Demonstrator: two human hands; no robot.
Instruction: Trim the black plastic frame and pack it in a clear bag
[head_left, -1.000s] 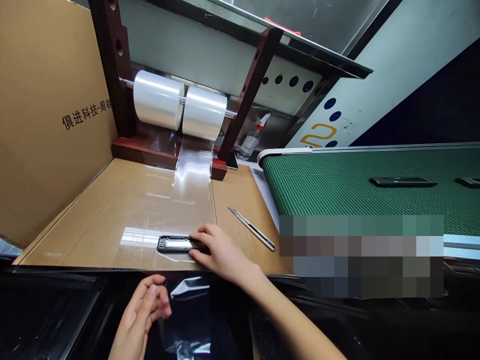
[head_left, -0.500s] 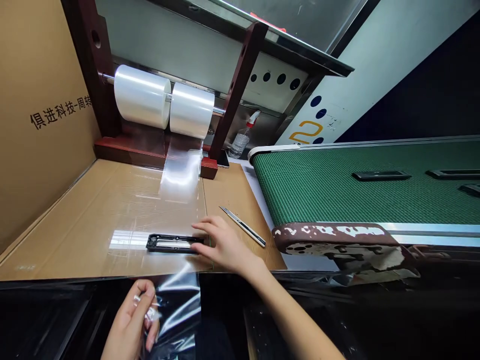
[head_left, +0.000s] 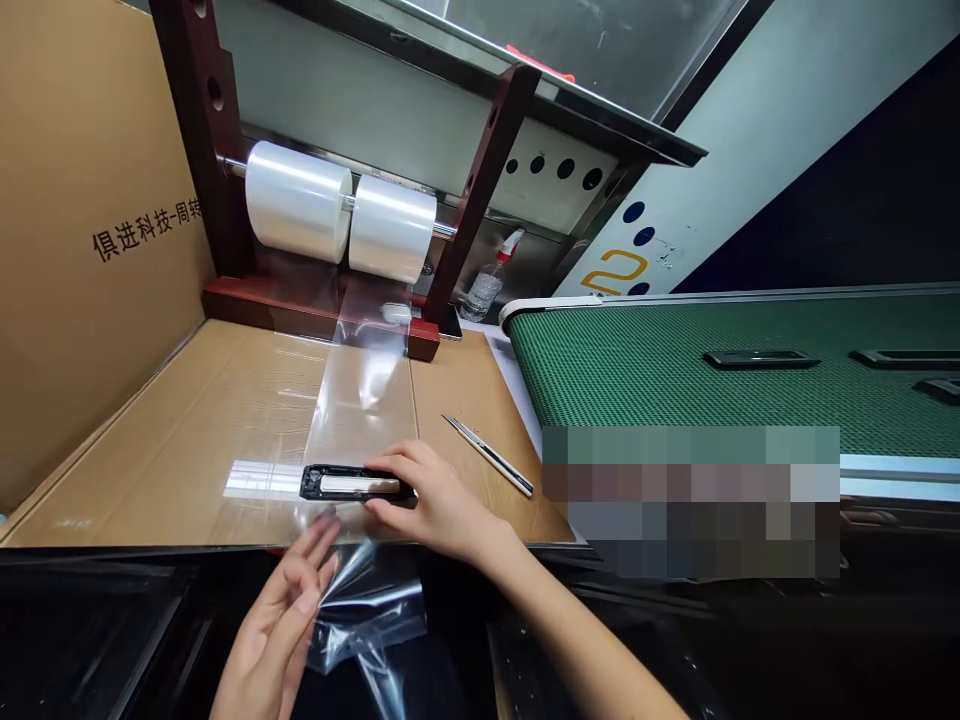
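A narrow black plastic frame (head_left: 352,482) with a pale strip in its middle lies on clear film over the cardboard. My right hand (head_left: 427,497) is closed around the frame's right end, thumb on the near side and fingers on the far side. At the table's front edge, my left hand (head_left: 289,605) pinches the clear plastic film (head_left: 375,595), whose folds run to the thumb tip; its upper fingers are blurred and reach toward the frame. The film hangs over the edge in shiny creases. A utility knife (head_left: 489,456) lies right of my right hand.
Two rolls of clear film (head_left: 300,205) sit on a rod in a dark red stand (head_left: 322,318) at the back. A spray bottle (head_left: 484,285) stands behind. On the right, a green conveyor belt (head_left: 645,380) carries several black frames. A cardboard box (head_left: 90,350) borders the left.
My left hand has risen toward the frame, its fingers less curled. The hanging film has shifted and bunched. My right hand's thumb and fingers have closed farther along the frame.
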